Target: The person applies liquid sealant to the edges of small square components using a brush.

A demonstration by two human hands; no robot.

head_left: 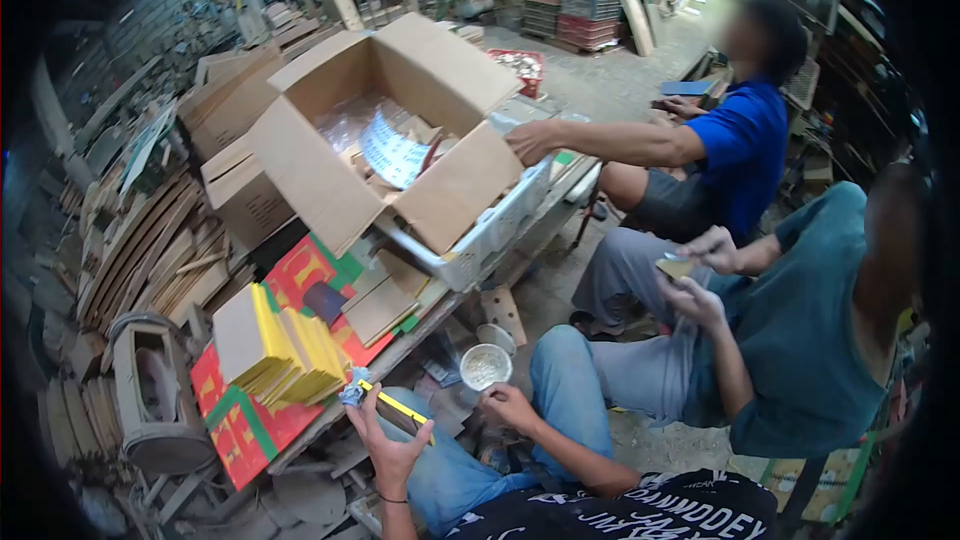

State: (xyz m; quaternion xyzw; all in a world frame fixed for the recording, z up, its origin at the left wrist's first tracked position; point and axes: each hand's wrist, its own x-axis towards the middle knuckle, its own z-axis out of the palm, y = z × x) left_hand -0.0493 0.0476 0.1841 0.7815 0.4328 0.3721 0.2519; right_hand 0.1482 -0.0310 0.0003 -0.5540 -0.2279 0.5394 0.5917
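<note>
My left hand (396, 452) is raised over my lap, thumb and fingers closed around a thin board with a yellow edge (395, 404). At its fingertips is a crumpled blue-grey scrap (355, 387), overlapping the board's far end. My right hand (511, 407) hangs lower, fingers curled together just below the rim of a white bucket (487, 364) with pale, grainy contents. What those fingers hold, if anything, I cannot tell. Left of my hands, a stack of yellow-edged boards (283, 345) leans on the bench over a red and green printed sheet (232, 430).
A large open carton (440, 190) sits in a white crate (478, 258) on the bench. To my right, a person in a green shirt (808, 340) handles a small piece; beyond, a person in blue (745, 145) reaches toward the crate. Curved wood pieces (140, 250) lie piled at left.
</note>
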